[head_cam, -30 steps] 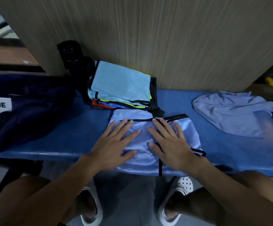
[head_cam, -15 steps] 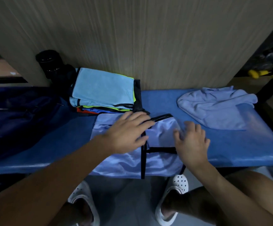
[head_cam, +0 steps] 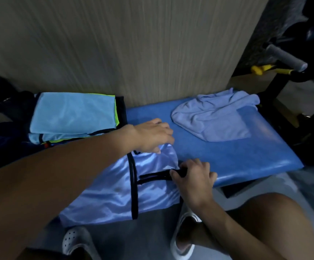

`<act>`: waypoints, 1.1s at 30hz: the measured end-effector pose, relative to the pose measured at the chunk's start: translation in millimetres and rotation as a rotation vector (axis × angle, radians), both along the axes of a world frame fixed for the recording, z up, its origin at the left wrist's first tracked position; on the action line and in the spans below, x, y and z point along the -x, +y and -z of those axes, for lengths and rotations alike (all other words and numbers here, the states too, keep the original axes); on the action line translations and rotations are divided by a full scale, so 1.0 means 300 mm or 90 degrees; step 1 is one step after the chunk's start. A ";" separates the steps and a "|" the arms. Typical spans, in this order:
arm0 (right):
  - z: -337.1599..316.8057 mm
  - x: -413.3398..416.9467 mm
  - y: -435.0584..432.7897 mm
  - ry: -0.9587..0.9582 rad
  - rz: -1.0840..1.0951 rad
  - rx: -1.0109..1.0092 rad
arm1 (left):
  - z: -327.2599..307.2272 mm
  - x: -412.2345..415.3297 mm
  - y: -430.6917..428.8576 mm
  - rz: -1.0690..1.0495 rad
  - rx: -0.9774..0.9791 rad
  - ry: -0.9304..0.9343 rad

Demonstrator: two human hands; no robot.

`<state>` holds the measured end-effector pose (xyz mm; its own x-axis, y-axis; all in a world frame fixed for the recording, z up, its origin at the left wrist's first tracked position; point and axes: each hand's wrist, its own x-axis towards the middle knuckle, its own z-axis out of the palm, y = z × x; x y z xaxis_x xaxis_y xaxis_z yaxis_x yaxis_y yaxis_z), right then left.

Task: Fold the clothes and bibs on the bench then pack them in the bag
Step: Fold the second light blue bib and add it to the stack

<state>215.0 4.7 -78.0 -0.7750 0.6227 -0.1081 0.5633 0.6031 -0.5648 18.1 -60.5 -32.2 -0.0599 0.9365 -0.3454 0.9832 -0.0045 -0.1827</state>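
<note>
Blue bench (head_cam: 227,156), wood-grain wall (head_cam: 133,53) — my left hand (head_cam: 152,136), fingers relaxed, pins the bib (head_cam: 105,194) flat so my right hand (head_cam: 193,177), pinching its black strap (head_cam: 152,177), can fold it inward.

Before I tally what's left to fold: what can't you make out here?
Head view only:
Folded stack: piece count; only layered edges show, and the left forearm covers its front corner.
Light blue bib: left part, under that forearm.
Left hand: pinching or pressing the bib; motion-blurred.
Black strap: its end, inside the right hand's grip.
Dark blue bag: cut off by the left edge.
</note>
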 end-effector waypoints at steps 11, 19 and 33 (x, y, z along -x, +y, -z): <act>-0.043 0.172 0.184 0.303 0.066 0.219 | -0.042 0.138 0.025 -0.083 -0.347 -0.024; -0.079 0.177 0.271 0.241 0.002 0.056 | -0.119 0.181 0.060 -0.124 -0.433 -0.020; -0.064 0.011 0.023 0.328 -0.379 -0.059 | -0.045 0.025 -0.420 0.019 -0.387 0.106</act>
